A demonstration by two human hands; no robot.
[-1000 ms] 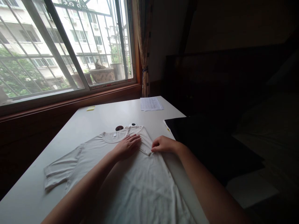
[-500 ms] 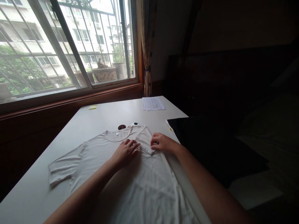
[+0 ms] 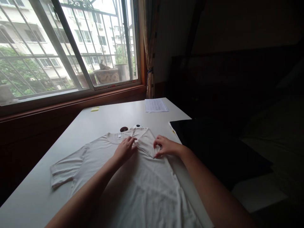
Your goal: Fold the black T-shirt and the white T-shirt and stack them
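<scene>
A white short-sleeved T-shirt (image 3: 95, 161) lies spread out, its neckline facing away from me and its left-side sleeve stretched out. The right-side sleeve (image 3: 146, 142) is folded inward over the body of the shirt. My left hand (image 3: 125, 148) is closed on the folded sleeve's inner edge, near the neckline, with the fingertips pinching a bit of cloth. At the sleeve's outer edge, my right hand (image 3: 166, 146) has its fingers and thumb curled around the fabric. A ring shows on that hand.
The white table (image 3: 106, 117) carries papers (image 3: 156, 105) and a yellow slip (image 3: 95, 109) at its far side. A dark round object (image 3: 123, 129) and a white round one (image 3: 137, 126) sit just beyond the collar. Black cloth (image 3: 213, 152) lies at the right edge.
My left hand has shifted slightly left and up, going from lying flatter on the shirt to pinching the sleeve edge. My right thumb has moved down along the sleeve.
</scene>
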